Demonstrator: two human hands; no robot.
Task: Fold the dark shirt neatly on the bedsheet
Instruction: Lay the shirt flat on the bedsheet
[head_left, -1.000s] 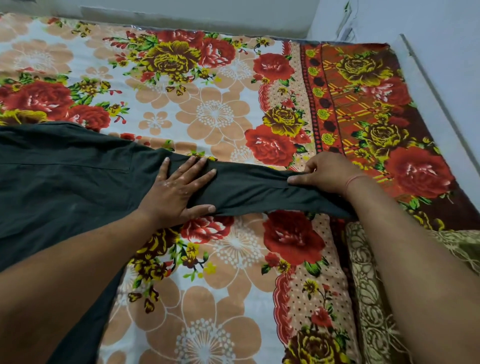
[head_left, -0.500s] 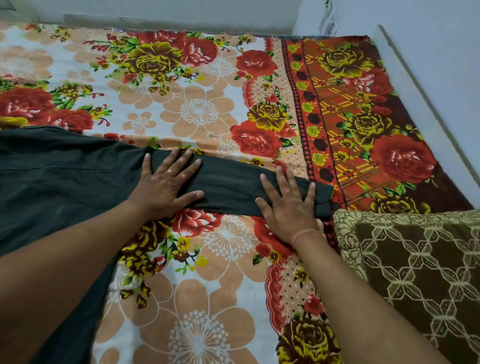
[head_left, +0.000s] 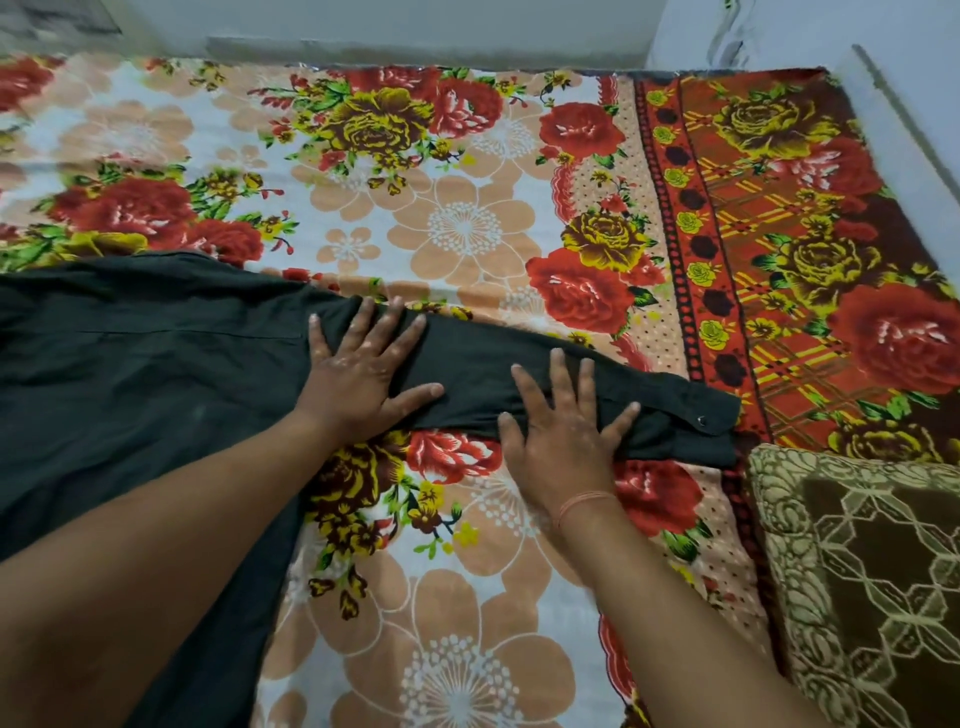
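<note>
On the bedsheet (head_left: 467, 234), sleeve (head_left: 571, 384) points right.

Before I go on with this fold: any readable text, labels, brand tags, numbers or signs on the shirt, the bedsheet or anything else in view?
None: no readable text anywhere in view.
Dark shirt: no tag or print shows; the cuff carries only a plain button.
Bedsheet: flower patterns only.
Brown cushion: geometric pattern only.
Both hands lie flat on the sleeve and may hide a little of it.
</note>
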